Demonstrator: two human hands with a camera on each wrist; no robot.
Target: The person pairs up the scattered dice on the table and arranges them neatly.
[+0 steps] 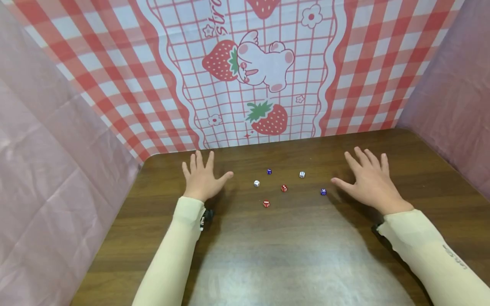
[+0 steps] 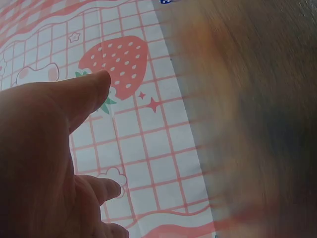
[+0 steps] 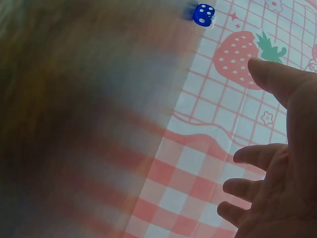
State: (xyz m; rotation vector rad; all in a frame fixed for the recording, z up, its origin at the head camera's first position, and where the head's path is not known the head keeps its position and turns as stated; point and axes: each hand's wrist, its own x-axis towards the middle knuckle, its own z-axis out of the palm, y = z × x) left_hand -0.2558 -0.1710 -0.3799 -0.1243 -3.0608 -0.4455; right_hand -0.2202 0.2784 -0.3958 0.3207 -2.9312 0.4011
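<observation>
Several small dice lie scattered on the wooden table between the two hands. Two are white, one at the left (image 1: 256,183) and one farther right (image 1: 302,174). A red die (image 1: 284,188) lies near the middle, and another red die (image 1: 266,204) is closest to the person. One blue die (image 1: 269,171) sits toward the back; a second blue die (image 1: 323,192) is just left of the right thumb. My left hand (image 1: 203,180) is spread with straight fingers, holding nothing, left of the dice. My right hand (image 1: 369,182), likewise spread and bare, is at their right.
The brown wooden table (image 1: 252,255) meets a red-checked strawberry cloth (image 1: 252,85) hanging along its back edge. Pink curtains hang at the left (image 1: 49,170) and right (image 1: 455,93). Dark wrist cameras sit under both pale sleeves (image 1: 168,255).
</observation>
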